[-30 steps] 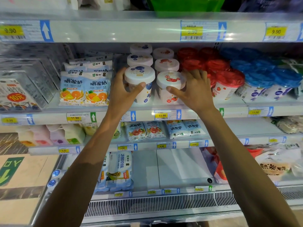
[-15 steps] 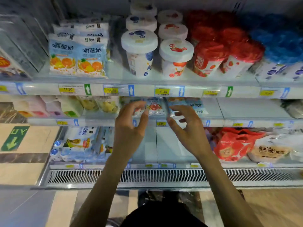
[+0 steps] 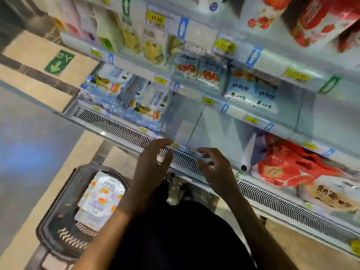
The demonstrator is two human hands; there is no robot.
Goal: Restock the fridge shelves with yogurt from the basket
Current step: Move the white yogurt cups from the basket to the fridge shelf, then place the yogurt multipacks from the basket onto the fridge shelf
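Dark basket (image 3: 58, 227) holding yogurt (image 3: 101, 197) sits below left hand (image 3: 152, 162).

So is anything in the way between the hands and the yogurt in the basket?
Nothing visible is. The yogurt packs lie uncovered in the open-topped basket on the floor. The left hand and right hand are empty, up over the fridge's front grille.

Both arms bare, coming in from the bottom edge and reaching forward, roughly parallel. Left hand (image 3: 153, 162) empty, fingers loosely bent and spread, thumb apart, palm turned toward the right. Right hand (image 3: 216, 168) empty too, fingers curled a bit more, palm facing left. Hands near each other, not touching. Wrists about straight.
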